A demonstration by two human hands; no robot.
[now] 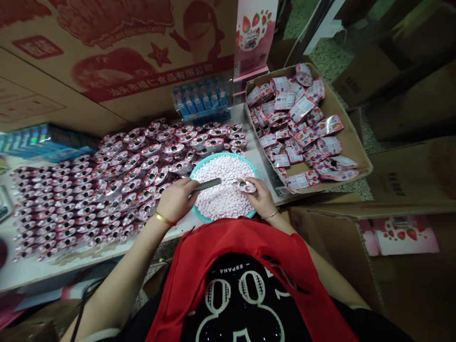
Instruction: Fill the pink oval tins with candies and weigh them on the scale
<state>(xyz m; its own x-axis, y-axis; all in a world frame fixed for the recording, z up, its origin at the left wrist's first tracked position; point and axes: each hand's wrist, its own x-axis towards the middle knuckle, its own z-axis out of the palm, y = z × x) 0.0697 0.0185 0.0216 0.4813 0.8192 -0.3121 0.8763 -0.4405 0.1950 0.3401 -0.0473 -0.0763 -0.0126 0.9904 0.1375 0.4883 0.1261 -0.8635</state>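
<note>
A turquoise basin (198,214) full of small pale pink candies (228,204) stands in front of me at the table's edge. My left hand (178,199) is closed round a narrow dark grey strip-like tool (207,184), its far end over the candies. At the basin's right side my right hand (262,197) grips a small pink-and-white packet (244,185), its oval end turned up toward me. Left of the basin many similar packets (149,150) stand packed in rows, with dark spots in their upper ends.
To the right, an open cardboard box (364,166) holds loose pink strawberry-print packets (299,109). Blue boxes (202,100) stand at the back against a large printed carton (142,61). More cartons (409,175) crowd the right side. The white table (32,275) runs left.
</note>
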